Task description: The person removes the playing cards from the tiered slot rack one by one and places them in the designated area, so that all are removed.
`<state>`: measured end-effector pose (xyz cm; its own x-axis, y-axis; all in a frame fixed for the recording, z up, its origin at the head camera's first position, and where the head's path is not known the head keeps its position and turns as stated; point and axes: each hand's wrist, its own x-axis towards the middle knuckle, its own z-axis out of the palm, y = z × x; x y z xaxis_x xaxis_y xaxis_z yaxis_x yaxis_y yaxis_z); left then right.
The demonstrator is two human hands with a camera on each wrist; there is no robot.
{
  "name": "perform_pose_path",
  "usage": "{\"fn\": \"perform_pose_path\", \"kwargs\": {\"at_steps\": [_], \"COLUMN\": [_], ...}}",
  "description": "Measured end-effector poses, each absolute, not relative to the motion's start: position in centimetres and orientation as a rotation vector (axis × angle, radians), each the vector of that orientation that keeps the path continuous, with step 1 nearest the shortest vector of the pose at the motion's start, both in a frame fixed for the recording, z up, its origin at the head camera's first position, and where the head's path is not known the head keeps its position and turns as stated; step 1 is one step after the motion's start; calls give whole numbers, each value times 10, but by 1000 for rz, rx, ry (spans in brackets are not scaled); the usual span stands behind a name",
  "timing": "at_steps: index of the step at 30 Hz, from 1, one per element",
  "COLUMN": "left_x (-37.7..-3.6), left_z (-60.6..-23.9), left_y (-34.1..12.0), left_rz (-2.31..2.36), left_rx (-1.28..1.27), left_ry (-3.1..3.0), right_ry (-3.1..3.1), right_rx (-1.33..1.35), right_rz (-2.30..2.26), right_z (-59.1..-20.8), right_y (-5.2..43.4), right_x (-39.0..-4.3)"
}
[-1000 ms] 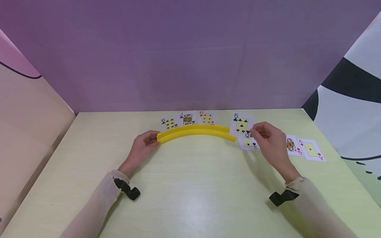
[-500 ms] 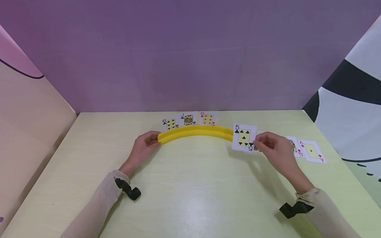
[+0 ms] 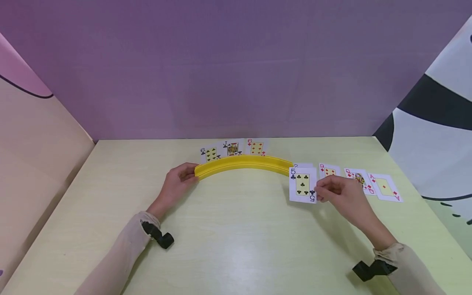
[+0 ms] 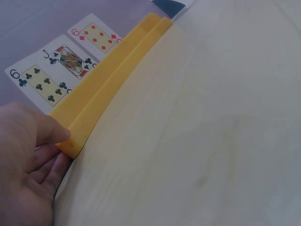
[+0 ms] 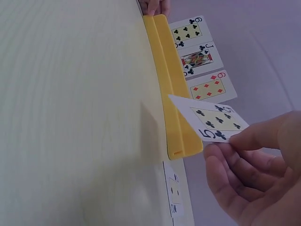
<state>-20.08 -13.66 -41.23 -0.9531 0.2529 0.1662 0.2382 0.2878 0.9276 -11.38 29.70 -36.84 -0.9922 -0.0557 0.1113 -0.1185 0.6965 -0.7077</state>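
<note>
My right hand (image 3: pixel 341 192) pinches the five of clubs (image 3: pixel 302 184) by its right edge, thumb on top and fingers (image 5: pixel 235 176) curled beneath, the rest of the hand loosely cupped. The card faces up toward me, held off the table (image 3: pixel 236 237), tilted, its far corner just over the near end of the yellow card rack (image 3: pixel 243 163). In the right wrist view the card sits above the rack's end, apart from it, not slotted in. My right forearm runs in from the lower right, sleeve down to the wrist, hand low over the table. My left hand (image 3: pixel 177 182) grips the opposite end of the rack: thumb (image 4: pixel 51 132) pressed on the top lip, fingers tucked under and behind the end, palm resting toward the table. Left forearm comes in from the lower left, angled toward the rack. Beyond my left hand, standing in the rack's back slot: six of clubs (image 3: pixel 210 152), jack of clubs (image 3: pixel 232 148), six of diamonds (image 3: pixel 257 146), side by side, overlapping slightly. Beyond my right hand, flat on the table: a partly hidden card (image 3: pixel 303 165) under the five, then a diamond card (image 3: pixel 329 171), a queen of diamonds (image 3: pixel 359 179), an ace of diamonds (image 3: pixel 385 186) farthest to my right.
</note>
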Motion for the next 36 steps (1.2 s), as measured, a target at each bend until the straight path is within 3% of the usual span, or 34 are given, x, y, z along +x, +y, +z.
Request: {"fn": "perform_pose_path", "kwargs": {"at_steps": [12,36], "left_x": [-219,-220], "left_z": [-443,-446], "left_y": [-141,-143], "left_rz": [1803,1783], "left_rx": [462,442], "left_ry": [2536,2550], "right_ry": [-2997,-3293], "right_rx": [104,82], "right_rz": [1186,1212], "right_z": [-375,-384], "right_y": [303,319], "right_x": [-118,-122]}}
